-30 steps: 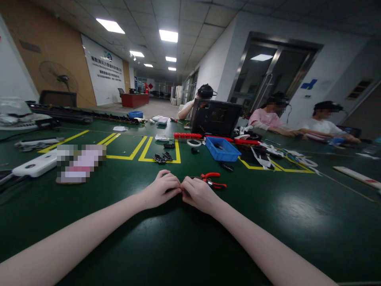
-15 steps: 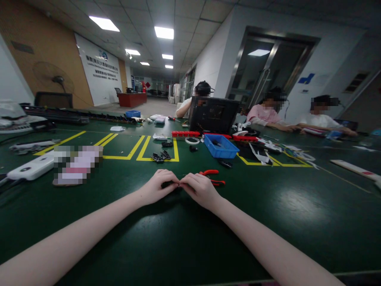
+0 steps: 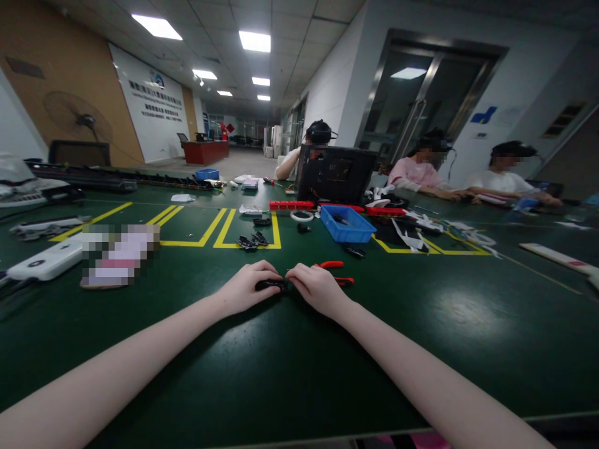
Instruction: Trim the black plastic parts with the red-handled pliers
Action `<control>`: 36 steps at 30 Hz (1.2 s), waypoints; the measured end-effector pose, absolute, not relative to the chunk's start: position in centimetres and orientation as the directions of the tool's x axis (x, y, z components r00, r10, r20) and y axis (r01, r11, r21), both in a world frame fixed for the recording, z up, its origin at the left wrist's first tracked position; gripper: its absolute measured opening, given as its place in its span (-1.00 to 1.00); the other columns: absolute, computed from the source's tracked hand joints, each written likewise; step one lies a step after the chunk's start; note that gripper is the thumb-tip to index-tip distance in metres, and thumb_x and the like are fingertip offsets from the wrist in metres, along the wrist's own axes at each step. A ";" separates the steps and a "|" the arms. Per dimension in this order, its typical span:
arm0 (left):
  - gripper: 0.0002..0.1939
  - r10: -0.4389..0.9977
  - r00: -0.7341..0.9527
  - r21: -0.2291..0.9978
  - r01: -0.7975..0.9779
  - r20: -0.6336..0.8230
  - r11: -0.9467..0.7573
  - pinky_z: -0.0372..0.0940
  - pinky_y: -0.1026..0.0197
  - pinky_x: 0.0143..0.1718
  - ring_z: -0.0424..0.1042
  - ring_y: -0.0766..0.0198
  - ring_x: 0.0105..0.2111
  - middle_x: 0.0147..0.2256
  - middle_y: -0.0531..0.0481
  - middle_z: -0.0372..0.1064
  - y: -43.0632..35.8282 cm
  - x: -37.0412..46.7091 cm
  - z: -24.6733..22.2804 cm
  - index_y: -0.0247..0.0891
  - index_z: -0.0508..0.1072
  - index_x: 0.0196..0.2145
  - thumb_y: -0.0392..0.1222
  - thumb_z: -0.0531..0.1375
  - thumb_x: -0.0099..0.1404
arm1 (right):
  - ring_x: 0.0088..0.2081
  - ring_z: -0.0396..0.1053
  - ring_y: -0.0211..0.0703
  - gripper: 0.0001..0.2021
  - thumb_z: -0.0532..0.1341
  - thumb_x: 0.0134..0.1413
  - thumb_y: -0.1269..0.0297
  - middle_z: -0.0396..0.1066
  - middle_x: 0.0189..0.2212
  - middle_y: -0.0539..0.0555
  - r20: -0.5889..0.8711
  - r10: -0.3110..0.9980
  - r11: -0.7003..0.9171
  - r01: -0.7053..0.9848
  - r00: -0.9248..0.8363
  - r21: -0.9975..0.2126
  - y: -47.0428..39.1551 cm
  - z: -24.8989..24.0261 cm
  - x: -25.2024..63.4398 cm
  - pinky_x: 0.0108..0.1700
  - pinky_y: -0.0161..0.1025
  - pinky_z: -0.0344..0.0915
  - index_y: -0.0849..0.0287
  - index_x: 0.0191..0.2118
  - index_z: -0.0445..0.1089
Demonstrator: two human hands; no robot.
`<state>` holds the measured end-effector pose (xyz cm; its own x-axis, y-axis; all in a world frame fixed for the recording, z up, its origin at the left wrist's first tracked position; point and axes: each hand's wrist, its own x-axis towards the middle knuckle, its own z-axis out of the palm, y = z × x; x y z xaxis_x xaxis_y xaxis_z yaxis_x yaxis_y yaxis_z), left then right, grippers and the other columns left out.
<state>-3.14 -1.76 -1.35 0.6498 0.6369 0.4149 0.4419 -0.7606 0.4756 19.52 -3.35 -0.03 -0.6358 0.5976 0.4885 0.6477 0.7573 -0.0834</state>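
Both hands pinching small black part on table.
Left hand [image 3: 247, 288] and right hand [image 3: 317, 289] gripping part [image 3: 272, 285] ends; pliers [image 3: 334, 272] just behind right hand.

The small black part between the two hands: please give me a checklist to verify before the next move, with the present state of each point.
1. Left hand has a grip on the small black part: ok, fingers closed on it.
2. Right hand touches the same part: ok, fingertips meet its right end.
3. Part fully visible: not ok, fingers cover most of it.
4. Red-handled pliers within reach: ok, just behind the right hand.
5. Blue bin out of the way: ok, farther back on the green table.
6. Part undamaged: cannot tell, too small.
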 end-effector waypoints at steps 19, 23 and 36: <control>-0.78 0.568 0.702 0.462 0.369 0.430 -0.807 0.35 0.12 -0.03 0.42 0.17 -0.11 -0.10 -0.08 0.40 -2.1 -3.1 -1.4 -0.21 0.53 -0.11 -0.20 0.25 0.28 | -0.32 0.39 -0.24 -0.91 0.07 0.26 0.41 0.40 -0.33 0.05 0.440 0.573 0.797 0.595 -0.691 -0.104 -3.6 0.2 19.1 -0.29 -0.32 0.21 0.20 -0.24 0.32; -0.78 0.575 0.698 0.477 0.366 0.428 -0.799 0.35 0.12 -0.05 0.42 0.17 -0.12 -0.11 -0.08 0.41 -2.1 -3.1 -1.3 -0.21 0.53 -0.11 -0.20 0.26 0.27 | -0.35 0.37 -0.25 -0.89 0.06 0.28 0.38 0.39 -0.34 0.05 0.470 0.564 0.797 0.597 -0.679 -0.094 -3.7 0.0 19.0 -0.31 -0.31 0.20 0.20 -0.24 0.32; -0.79 0.585 0.682 0.509 0.348 0.438 -0.787 0.37 0.11 -0.07 0.45 0.17 -0.14 -0.12 -0.08 0.44 -2.0 -3.0 -1.3 -0.21 0.54 -0.14 -0.18 0.27 0.26 | -0.41 0.31 -0.27 -0.89 0.07 0.28 0.38 0.39 -0.35 0.04 0.494 0.583 0.734 0.679 -0.645 0.021 -3.8 -0.2 18.3 -0.31 -0.30 0.13 0.20 -0.26 0.32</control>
<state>-2.98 -1.99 -1.34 0.6821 0.5852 0.4385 0.3484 -0.7873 0.5087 18.35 -3.79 -0.22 -0.6451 0.5829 0.4940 0.6792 0.7336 0.0213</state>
